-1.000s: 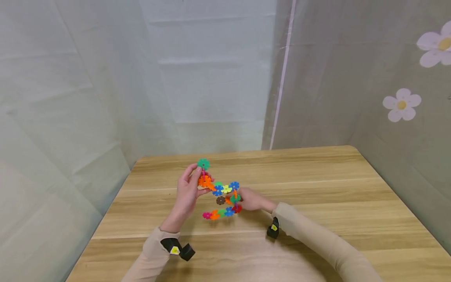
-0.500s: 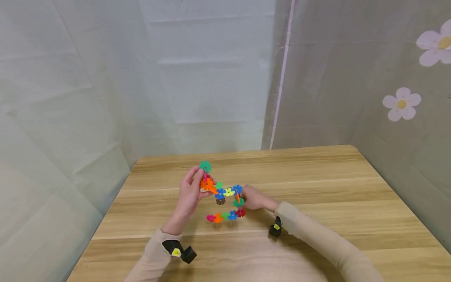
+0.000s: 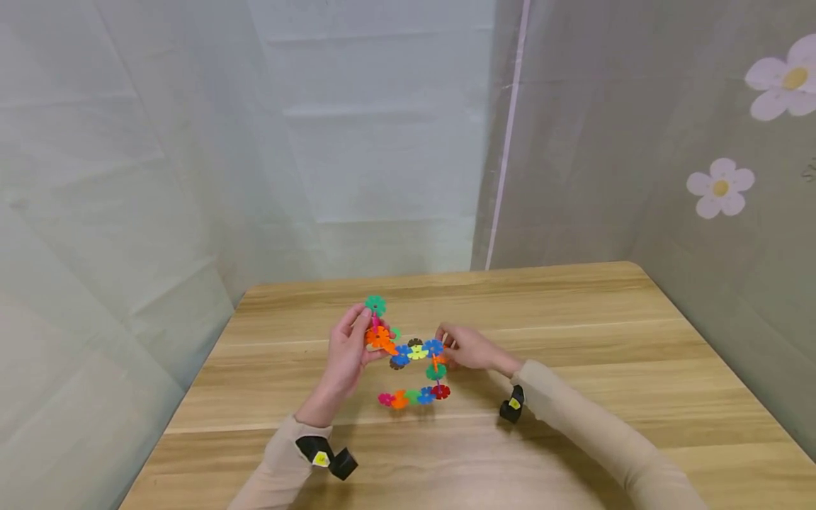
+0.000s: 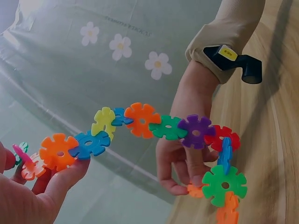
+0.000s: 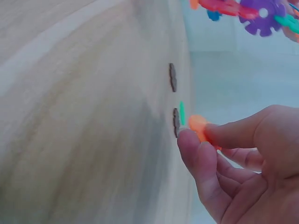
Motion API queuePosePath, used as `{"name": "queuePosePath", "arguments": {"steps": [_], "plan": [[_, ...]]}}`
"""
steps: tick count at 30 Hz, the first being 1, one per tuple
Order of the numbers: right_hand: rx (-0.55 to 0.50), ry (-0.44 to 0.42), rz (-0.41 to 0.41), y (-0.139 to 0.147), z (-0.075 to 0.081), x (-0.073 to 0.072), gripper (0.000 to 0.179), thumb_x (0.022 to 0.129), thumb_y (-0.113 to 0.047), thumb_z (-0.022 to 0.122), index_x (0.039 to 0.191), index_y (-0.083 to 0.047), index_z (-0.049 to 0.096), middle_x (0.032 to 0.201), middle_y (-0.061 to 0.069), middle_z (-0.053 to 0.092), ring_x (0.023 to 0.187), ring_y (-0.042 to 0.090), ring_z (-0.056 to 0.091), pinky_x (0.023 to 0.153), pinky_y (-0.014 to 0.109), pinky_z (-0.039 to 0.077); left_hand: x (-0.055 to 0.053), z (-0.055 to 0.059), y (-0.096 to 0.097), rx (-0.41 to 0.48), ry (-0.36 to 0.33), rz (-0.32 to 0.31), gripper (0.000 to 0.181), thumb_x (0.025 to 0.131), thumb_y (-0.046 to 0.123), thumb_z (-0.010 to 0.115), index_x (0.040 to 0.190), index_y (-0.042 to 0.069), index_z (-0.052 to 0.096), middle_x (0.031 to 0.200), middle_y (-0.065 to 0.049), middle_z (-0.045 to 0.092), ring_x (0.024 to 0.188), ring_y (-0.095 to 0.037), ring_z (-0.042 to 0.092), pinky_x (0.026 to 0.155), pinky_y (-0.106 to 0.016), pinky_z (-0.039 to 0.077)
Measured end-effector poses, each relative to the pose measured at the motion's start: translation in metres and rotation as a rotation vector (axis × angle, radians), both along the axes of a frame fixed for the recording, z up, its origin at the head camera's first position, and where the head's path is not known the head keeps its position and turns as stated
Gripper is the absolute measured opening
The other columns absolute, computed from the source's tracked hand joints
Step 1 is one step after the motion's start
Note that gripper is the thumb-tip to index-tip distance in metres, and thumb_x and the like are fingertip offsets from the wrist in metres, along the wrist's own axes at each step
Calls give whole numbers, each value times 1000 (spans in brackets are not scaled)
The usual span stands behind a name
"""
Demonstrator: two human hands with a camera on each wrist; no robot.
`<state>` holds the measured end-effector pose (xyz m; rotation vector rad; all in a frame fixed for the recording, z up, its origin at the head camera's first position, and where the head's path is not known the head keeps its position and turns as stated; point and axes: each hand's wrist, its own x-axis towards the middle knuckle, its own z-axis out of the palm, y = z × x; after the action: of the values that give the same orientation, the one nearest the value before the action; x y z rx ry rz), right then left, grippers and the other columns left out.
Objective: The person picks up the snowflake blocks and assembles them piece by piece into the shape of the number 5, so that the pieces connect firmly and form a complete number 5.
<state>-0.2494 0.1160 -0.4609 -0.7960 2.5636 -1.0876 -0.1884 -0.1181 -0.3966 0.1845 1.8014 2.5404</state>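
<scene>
My left hand [image 3: 349, 347] holds one end of a chain of flower-shaped interlocking plastic discs [image 4: 143, 121], thumb and fingers pinching around its orange and pink pieces. From there the chain runs right, then bends down and back left in the head view, ending in a pink disc [image 3: 386, 399]. Behind the bend, my right hand [image 3: 474, 348] pinches a loose orange flower disc [image 5: 198, 126] between thumb and fingertips. In the left wrist view that orange disc partly shows below the fingers, beside a green disc [image 4: 225, 185] of the chain.
Two brown discs [image 5: 173, 77] [image 5: 176, 122] and a green disc [image 5: 182, 113] lie on the wooden table [image 3: 574, 319] behind the chain. A pale curtain [image 3: 382, 142] hangs beyond the table's back edge. Each wrist carries a black camera [image 3: 343, 464].
My right hand has picked up the orange disc from beside the brown discs and drawn it rightward. The left hand and the chain have shifted slightly right and toward me.
</scene>
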Motion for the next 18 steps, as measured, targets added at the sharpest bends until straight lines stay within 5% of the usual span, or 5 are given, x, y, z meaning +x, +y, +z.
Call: {"name": "queuePosePath", "arguments": {"steps": [6,13,18], "plan": [[-31,91,-5,4,6,-1,11,94,0,55,102,-7,57,91,7,64,76,14,61,63,23,53,-1,-2,2,-5,9,2,17,104,26,43,107,14,55,86,-4,61,76,-16,68,63,-36,60],[-163,89,17,6,9,3,21,95,1,49,114,-1,57,100,9,64,81,24,64,64,29,56,-1,-5,2,-28,59,-23,17,103,27,45,112,14,52,87,-2,62,76,-14,68,65,-36,60],[-192,154,-19,7,9,4,21,98,-5,52,117,-9,59,108,6,65,83,14,61,65,24,53,0,-5,4,-52,92,-48,17,103,26,46,114,16,53,88,-1,63,76,-14,69,64,-34,60]]}}
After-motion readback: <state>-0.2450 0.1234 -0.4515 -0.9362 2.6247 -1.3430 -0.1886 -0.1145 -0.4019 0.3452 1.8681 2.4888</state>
